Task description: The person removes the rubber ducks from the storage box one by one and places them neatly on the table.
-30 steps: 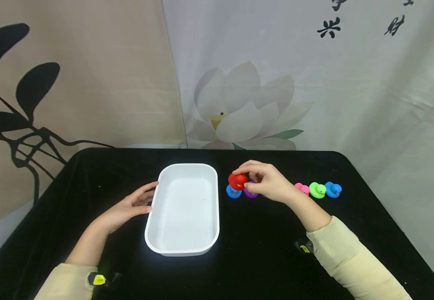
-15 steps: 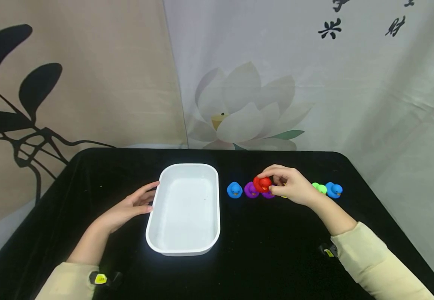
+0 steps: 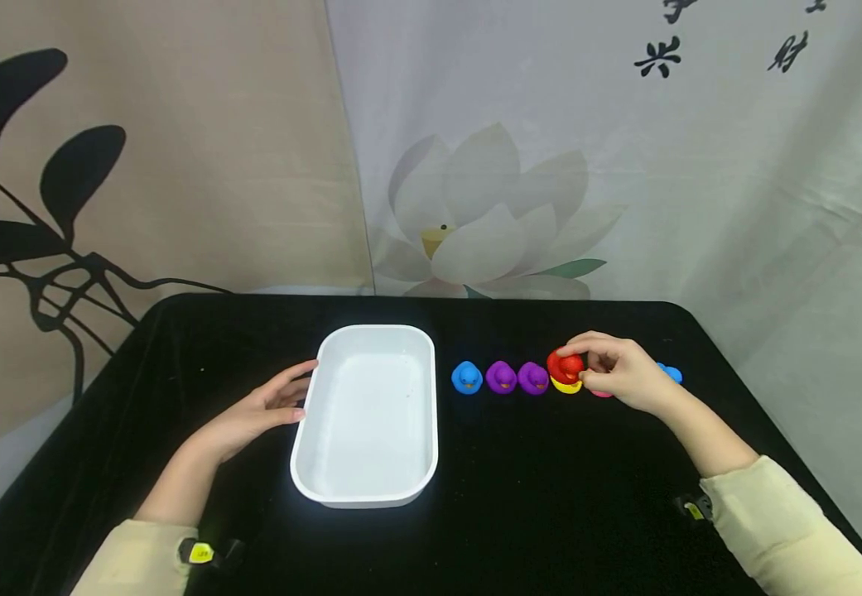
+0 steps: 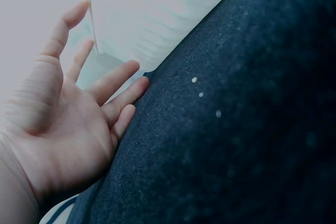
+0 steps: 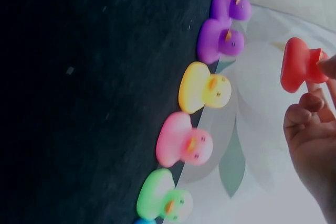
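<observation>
My right hand (image 3: pixel 628 372) pinches a red rubber duck (image 3: pixel 565 364) between thumb and fingers, raised over the row. In the head view the duck partly covers the yellow rubber duck (image 3: pixel 566 386). The right wrist view shows the red duck's base (image 5: pixel 295 66) apart from the row of ducks. My left hand (image 3: pixel 248 418) is at the left side of a white tray (image 3: pixel 363 414), thumb and fingertips right at its rim. In the left wrist view those fingers spread loosely beside the tray wall (image 4: pixel 163 14).
Left of the yellow duck sit two purple ducks (image 3: pixel 517 379) and a blue duck (image 3: pixel 467 377). A pink duck (image 5: pixel 176 140) and a green duck (image 5: pixel 157 195) follow on the right, then another blue duck (image 3: pixel 671 372). Black cloth (image 3: pixel 475 513) covers the table; a printed curtain (image 3: pixel 512 165) hangs behind.
My right hand has carried the red duck rightward along the row, from over the left blue duck, past the purple ones, to the yellow one. My left hand and the tray stay put.
</observation>
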### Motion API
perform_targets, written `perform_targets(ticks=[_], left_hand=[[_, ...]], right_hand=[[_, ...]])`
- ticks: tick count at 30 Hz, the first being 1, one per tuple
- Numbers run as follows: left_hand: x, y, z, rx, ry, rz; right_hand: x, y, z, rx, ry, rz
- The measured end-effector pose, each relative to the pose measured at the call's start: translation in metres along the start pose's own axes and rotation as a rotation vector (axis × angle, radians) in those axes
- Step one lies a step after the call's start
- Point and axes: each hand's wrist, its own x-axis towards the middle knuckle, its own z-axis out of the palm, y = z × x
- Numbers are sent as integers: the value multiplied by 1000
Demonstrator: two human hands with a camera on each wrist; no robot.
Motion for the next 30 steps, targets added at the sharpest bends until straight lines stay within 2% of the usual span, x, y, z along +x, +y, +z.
perform_targets(ticks=[11, 18, 24, 30], left_hand=[[1, -2, -1, 11, -4, 15], [1, -2, -1, 18, 2, 8], [0, -2, 0, 8, 0, 2], [0, -1, 0, 11, 4, 3]], right_hand=[[-23, 2, -26, -147, 93, 41], [-38, 16, -45, -148, 135, 90], [-49, 29, -58, -212, 148, 168], [-59, 37, -68, -219, 165, 214]])
